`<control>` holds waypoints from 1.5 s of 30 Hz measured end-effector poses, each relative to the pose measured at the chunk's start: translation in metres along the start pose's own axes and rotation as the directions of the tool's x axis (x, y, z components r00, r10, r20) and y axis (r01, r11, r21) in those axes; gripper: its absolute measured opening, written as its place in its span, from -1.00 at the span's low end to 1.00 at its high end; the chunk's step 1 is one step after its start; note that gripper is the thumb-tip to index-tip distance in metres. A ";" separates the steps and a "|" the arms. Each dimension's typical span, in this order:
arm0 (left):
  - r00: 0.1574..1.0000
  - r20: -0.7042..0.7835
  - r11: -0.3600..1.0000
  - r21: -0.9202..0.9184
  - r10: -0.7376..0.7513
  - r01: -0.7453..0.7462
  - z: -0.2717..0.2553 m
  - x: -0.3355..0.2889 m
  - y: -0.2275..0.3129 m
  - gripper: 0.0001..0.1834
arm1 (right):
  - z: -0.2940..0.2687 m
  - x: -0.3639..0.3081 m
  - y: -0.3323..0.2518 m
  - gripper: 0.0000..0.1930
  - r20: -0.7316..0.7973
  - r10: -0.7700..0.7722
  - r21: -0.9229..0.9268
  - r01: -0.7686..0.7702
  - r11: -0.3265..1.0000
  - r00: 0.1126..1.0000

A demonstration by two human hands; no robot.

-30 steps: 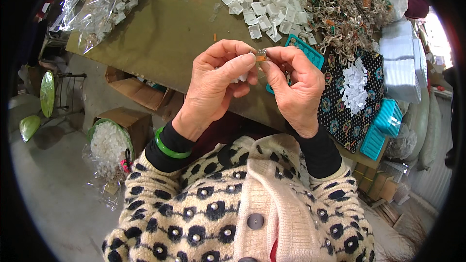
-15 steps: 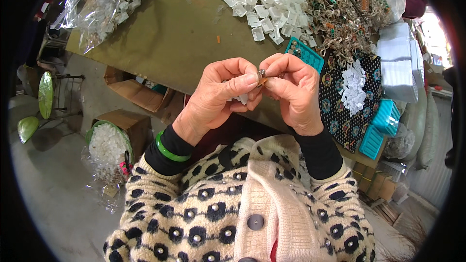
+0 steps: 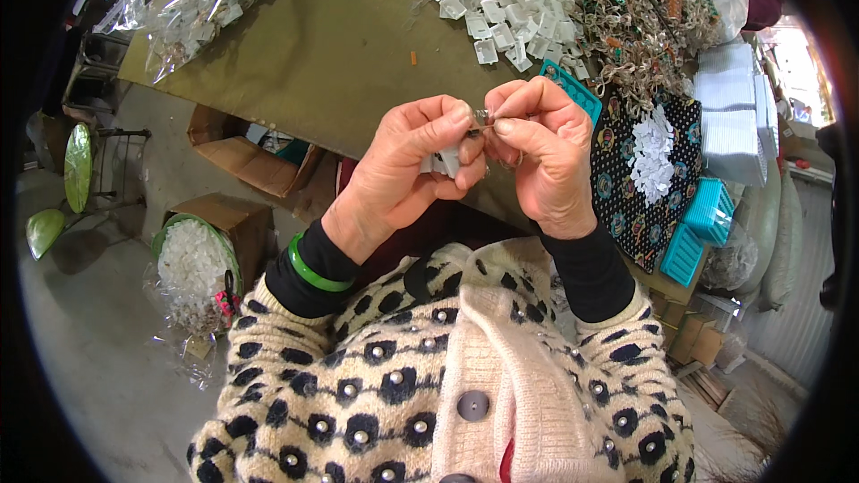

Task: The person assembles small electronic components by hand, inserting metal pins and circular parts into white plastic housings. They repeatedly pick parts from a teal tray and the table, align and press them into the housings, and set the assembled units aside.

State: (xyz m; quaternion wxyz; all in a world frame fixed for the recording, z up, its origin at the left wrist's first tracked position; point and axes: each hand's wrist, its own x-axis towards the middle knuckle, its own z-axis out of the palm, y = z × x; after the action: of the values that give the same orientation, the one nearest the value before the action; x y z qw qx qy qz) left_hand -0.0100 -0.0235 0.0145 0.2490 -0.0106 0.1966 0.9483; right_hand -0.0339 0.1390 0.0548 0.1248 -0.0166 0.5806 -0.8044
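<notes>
FLOOR: smooth grey floor (image 3: pixel 89 349), spreading across the left side | FURNITURE: worktable (image 3: pixel 313 54) with a dull olive top, its left corner jutting over the floor | WALL: pale ribbed wall panel (image 3: pixel 780 331) at lower right, bowed by the lens | LIGHT: white glare in a bright opening (image 3: pixel 798 58) at upper right, window or doorway unclear

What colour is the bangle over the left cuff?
Bright green; the bangle shows in the head view, the only one here.
</notes>
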 end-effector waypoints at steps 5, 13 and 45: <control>0.997 0.035 0.996 0.049 0.071 -0.073 0.000 -0.002 0.000 -0.79 | -0.003 0.000 -0.003 -0.94 0.020 0.193 -0.107 -0.189 0.976 0.981; 0.999 -0.037 0.998 -0.064 0.001 -0.003 -0.001 0.002 0.004 -0.81 | 0.005 -0.007 -0.002 -0.95 0.171 -0.052 -0.308 0.103 0.946 0.984; 0.904 -0.345 0.922 0.369 0.251 -0.115 0.019 0.016 0.005 -0.72 | 0.005 0.008 -0.014 -0.94 0.060 -0.217 -0.473 0.219 0.854 0.974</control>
State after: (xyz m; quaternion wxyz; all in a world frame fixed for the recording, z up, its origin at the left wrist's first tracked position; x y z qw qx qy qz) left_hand -0.0249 -0.0133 0.0323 0.1117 -0.1350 0.4027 0.8984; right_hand -0.0430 0.1370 0.0683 0.0263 -0.1142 0.7545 -0.6458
